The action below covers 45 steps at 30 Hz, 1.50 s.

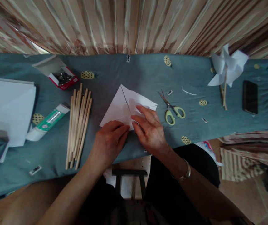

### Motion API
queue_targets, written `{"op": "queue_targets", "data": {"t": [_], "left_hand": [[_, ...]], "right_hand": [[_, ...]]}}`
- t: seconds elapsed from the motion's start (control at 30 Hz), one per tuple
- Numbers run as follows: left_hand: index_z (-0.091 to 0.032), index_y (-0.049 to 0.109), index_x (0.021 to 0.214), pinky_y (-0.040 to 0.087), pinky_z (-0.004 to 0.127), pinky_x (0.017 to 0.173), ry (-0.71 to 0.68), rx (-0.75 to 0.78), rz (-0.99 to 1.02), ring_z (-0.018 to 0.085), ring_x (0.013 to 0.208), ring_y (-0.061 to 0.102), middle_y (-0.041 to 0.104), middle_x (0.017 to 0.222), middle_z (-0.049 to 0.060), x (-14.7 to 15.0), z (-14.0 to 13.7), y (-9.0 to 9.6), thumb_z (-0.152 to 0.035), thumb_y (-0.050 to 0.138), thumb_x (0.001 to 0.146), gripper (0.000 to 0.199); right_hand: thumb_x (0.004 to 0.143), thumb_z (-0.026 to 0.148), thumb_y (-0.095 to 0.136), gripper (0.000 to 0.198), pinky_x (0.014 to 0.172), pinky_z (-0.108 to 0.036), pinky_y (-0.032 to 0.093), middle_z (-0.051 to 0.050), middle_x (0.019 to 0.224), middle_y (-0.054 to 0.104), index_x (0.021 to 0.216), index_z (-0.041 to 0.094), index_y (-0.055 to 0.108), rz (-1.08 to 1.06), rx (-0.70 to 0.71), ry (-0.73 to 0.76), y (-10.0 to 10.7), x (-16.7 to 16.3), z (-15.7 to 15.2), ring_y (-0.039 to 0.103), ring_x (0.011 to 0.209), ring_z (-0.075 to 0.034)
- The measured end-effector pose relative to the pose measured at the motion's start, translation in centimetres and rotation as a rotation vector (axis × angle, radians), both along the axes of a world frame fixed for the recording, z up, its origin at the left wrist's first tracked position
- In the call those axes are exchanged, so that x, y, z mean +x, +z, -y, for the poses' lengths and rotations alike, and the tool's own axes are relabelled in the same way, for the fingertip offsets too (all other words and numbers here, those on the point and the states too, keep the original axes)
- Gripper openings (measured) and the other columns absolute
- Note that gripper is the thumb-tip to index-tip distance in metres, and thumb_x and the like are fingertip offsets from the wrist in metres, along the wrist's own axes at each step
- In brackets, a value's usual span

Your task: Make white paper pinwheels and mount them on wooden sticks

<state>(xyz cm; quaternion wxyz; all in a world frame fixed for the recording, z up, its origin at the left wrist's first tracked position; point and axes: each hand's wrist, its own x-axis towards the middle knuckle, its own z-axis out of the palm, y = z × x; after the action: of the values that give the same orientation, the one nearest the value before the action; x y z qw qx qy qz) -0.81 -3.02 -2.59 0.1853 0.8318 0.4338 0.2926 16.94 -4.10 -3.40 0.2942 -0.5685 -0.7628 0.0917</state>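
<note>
From where I stand, the white square of paper (115, 109) lies cornerwise on the blue-grey tablecloth with yellow pineapples (145, 73), right in front of the seated person, between a bundle of pale round wooden sticks (78, 123) and the scissors with yellow-green handles (168, 105). The left hand (109, 136) has its thumb and fingers brought together on the sheet's near edge, pinching it, as far as I can judge; the right hand (152, 131) is loosely bent, fingers apart, tips resting on the paper without gripping it. I'd call the work partway along. Two dark lines run in from the far and right corners and look like slits already cut; another, fainter line shows toward the left corner, and whether that one is a cut or a crease I can't tell. The near corner is covered by the hands. The scissors lie put aside, with a thin curved white sliver (188, 91) beyond them. As for what's not done, the far and left corners lie flat, I see nothing fastening the sheet, and no stick is joined to it. The small red-and-white box of metal pieces (69, 83) stands open, out of either hand. Well off to the right is a finished white paper pinwheel on a wooden stick (238, 65).
</note>
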Motion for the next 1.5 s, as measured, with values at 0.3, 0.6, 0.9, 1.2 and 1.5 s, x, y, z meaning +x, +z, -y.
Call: {"op": "queue_targets", "data": {"t": [0.3,0.6,0.9,1.2,1.5], "left_hand": [[-0.014,0.072,0.092,0.058,0.029,0.072,-0.012,-0.036,0.000,0.017,0.077,0.068,0.071,0.087,0.008,0.0,0.0,0.1,-0.018,0.052,0.095,0.021],[-0.016,0.070,0.096,0.058,0.030,0.071,-0.012,-0.046,-0.046,0.018,0.078,0.067,0.069,0.090,0.008,0.0,0.2,0.2,-0.018,0.052,0.094,0.019],[-0.016,0.068,0.098,0.058,0.031,0.071,-0.003,-0.021,-0.055,0.018,0.080,0.065,0.066,0.093,0.008,0.0,0.4,-0.3,-0.017,0.052,0.093,0.017],[-0.017,0.067,0.096,0.059,0.033,0.074,-0.023,0.002,-0.117,0.020,0.084,0.067,0.068,0.097,0.009,-0.1,0.2,0.2,-0.016,0.054,0.092,0.013],[-0.017,0.068,0.108,0.056,0.048,0.089,0.031,0.093,-0.176,0.029,0.104,0.062,0.067,0.120,0.013,-2.5,-1.0,0.8,-0.009,0.052,0.089,0.026]], "right_hand": [[0.097,0.017,0.046,0.029,0.110,-0.049,0.045,-0.011,0.141,0.057,0.117,0.020,0.067,0.107,-0.015,0.040,-0.2,-0.3,0.2,0.048,0.134,-0.027],[0.097,0.010,0.040,0.038,0.107,-0.053,0.045,-0.015,0.143,0.055,0.129,0.018,0.058,0.123,-0.002,0.071,-1.0,-0.8,0.8,0.045,0.137,-0.029],[0.096,0.012,0.040,0.036,0.110,-0.052,0.044,-0.013,0.145,0.053,0.122,0.019,0.063,0.041,-0.043,0.115,0.1,0.0,0.2,0.045,0.138,-0.027],[0.099,0.024,0.039,0.041,0.114,-0.053,0.041,-0.013,0.140,0.059,0.137,0.017,0.055,0.070,-0.037,-0.073,1.2,3.0,-3.0,0.052,0.134,-0.029],[0.097,0.030,0.049,0.033,0.100,-0.045,0.055,-0.012,0.118,0.073,0.122,0.016,0.066,0.039,-0.052,-0.092,1.6,4.1,-1.9,0.069,0.111,-0.026]]}}
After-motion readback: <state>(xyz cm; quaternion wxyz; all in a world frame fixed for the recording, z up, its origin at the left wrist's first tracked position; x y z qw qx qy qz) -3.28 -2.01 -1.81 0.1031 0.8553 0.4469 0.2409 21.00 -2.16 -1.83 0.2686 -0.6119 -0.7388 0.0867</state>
